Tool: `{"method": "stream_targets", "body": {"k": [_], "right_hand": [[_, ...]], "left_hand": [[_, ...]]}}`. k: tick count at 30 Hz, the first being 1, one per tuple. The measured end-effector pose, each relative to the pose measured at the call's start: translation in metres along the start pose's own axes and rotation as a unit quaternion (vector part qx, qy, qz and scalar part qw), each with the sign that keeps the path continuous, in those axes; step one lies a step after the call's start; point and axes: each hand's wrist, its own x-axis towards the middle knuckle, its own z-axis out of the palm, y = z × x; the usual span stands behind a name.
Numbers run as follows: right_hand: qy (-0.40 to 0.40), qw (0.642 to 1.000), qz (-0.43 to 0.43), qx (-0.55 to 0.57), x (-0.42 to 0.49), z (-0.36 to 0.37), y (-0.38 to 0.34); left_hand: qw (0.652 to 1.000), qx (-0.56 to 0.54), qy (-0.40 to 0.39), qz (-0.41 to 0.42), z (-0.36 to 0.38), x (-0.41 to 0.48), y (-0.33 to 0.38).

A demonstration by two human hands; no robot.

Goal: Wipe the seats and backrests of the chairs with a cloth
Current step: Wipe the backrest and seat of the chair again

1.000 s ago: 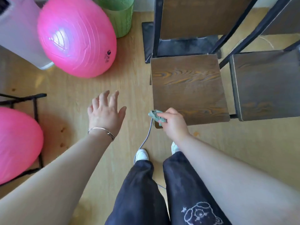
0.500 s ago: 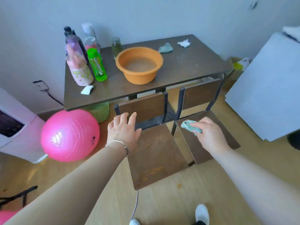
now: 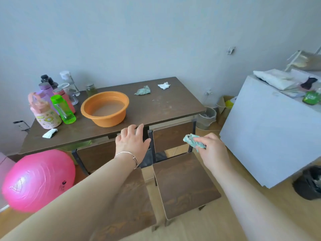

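Two chairs stand tucked against the front edge of the brown table (image 3: 156,108), their backrests under its lip and their seats reaching out from it toward the person. The left chair's seat (image 3: 128,206) is partly hidden by the person's left forearm. The right chair's seat (image 3: 184,185) lies bare, and its backrest (image 3: 172,136) stands just under the table's front right part.

The left hand (image 3: 132,141) is held palm down at the table's front edge, over the gap between the two backrests. Its fingers are straight and a little spread, and they hold nothing. Whether it touches a backrest cannot be told.

The right hand (image 3: 212,150) is in front of the table's right end, above the right chair. Its curled fingers and thumb pinch a crumpled green cloth (image 3: 192,140), which sticks out toward the table, clear of seat and backrest.

On the table sit an orange basin (image 3: 105,108) with water near its middle, a second green cloth (image 3: 142,90) toward its back edge, and bottles at its left end. A pink ball (image 3: 38,180) lies on the floor below that left end.
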Motion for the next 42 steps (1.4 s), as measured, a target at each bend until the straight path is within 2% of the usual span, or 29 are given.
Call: {"method": "stream_targets", "body": {"k": [8,22,32,42], "right_hand": [[0.003,1.000,-0.004,0.024,0.066,-0.015,0.039],[-0.008,0.999,0.028,0.024,0.176,0.038,0.024],[-0.070,0.997,0.006,0.017,0.297,0.110,0.026],[-0.167,0.986,-0.017,-0.012,0.438,0.225,0.089]], "left_hand": [[1.000,0.025,0.004,-0.012,0.011,0.049,0.066],[1.000,0.002,-0.009,-0.003,0.033,0.157,0.043],[0.998,-0.023,-0.035,-0.041,0.070,0.240,0.041],[0.987,0.017,-0.095,-0.125,0.138,0.286,0.041]]}}
